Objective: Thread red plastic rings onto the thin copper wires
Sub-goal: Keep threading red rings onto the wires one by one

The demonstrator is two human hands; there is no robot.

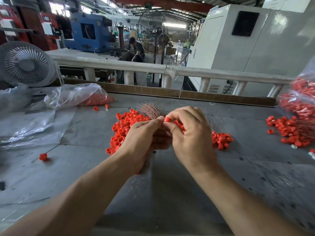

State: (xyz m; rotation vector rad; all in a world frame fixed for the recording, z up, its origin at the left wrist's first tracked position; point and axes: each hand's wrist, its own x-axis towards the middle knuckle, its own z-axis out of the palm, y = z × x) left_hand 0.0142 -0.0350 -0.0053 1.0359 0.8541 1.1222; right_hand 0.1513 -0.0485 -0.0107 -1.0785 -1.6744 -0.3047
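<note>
My left hand (143,137) grips a bundle of thin copper wires (150,110) whose ends fan out up and to the left above the fist. My right hand (189,132) pinches one red plastic ring (167,119) between thumb and forefinger, right against my left thumb tip. A heap of loose red rings (126,126) lies on the grey table behind and under both hands, spreading to the right (221,139). Where the wire meets the pinched ring is hidden by my fingers.
One ring on a single wire (43,156) lies at the left. A clear bag with red rings (80,97) sits far left, another bag (300,99) and a pile of wired rings (289,132) at the right. A white fan (25,63) stands far left behind a plastic sheet (30,126).
</note>
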